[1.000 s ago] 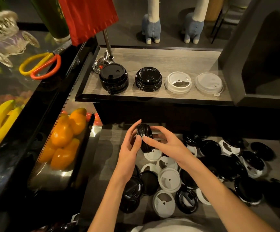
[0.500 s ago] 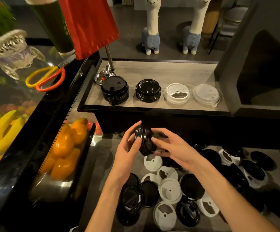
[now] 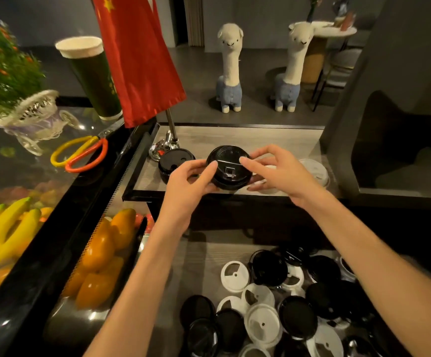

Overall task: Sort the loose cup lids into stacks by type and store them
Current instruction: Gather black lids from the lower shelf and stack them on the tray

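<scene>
Both hands' grip [image 3: 228, 167] holds black lids [image 3: 228, 173] over shelf [image 3: 209, 140].

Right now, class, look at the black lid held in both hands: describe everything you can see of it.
The black lid is round, glossy and looks like thin moulded plastic, with a raised rim, a crease across its top and a small square tab near the front. It faces up, roughly level, over the grey wooden shelf. The left hand and right hand pinch its opposite edges. It hides what lies beneath it.
</scene>
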### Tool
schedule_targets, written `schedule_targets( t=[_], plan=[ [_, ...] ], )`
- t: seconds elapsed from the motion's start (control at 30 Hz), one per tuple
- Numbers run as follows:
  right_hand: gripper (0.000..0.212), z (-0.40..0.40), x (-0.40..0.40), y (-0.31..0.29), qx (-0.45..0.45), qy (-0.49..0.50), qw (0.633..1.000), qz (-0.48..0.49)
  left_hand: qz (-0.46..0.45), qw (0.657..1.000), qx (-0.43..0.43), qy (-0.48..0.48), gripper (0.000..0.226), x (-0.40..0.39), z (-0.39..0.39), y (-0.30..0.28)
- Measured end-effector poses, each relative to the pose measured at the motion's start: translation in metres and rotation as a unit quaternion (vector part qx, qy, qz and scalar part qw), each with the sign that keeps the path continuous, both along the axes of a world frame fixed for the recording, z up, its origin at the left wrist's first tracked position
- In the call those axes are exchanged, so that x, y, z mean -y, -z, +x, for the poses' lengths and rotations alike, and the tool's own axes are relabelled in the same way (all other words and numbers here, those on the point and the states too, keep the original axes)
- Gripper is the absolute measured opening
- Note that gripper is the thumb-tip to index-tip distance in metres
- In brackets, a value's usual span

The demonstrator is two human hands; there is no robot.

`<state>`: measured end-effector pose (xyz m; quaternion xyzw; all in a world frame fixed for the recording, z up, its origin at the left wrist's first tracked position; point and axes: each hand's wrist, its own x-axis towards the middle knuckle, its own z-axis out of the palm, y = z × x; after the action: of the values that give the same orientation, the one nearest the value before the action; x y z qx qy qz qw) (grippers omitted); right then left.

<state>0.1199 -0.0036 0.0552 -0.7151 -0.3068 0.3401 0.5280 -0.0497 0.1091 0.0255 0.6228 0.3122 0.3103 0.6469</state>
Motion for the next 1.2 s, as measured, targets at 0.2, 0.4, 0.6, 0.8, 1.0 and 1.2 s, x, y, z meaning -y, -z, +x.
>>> schedule_targets(
  t=[0.2,0.4,0.6,0.8,1.0,1.2],
  plan=[
    [0.034,0.044,-0.045,-0.02,0.075,-0.017,0.994,-0.082,0.109,0.982,-0.154,-0.001,0.039,-0.049,0.042,-0.026],
    [0.016,0.057,-0.067,-0.017,0.135,-0.071,0.976,-0.156,0.251,0.915,-0.315,0.018,0.019,-0.06,0.059,-0.032],
    [0.013,0.055,-0.076,-0.011,0.157,-0.091,0.963,-0.2,0.286,0.873,-0.392,0.043,0.029,-0.066,0.071,-0.024],
    [0.031,0.058,-0.088,0.001,0.263,-0.096,0.926,-0.254,0.302,0.853,-0.421,0.066,0.029,-0.062,0.075,-0.019],
    [0.044,0.064,-0.095,0.001,0.303,-0.108,0.899,-0.296,0.302,0.857,-0.411,0.072,0.029,-0.057,0.075,-0.021],
    [0.05,0.069,-0.102,0.003,0.29,-0.116,0.898,-0.31,0.315,0.851,-0.414,0.068,0.03,-0.058,0.079,-0.021]
  ],
)
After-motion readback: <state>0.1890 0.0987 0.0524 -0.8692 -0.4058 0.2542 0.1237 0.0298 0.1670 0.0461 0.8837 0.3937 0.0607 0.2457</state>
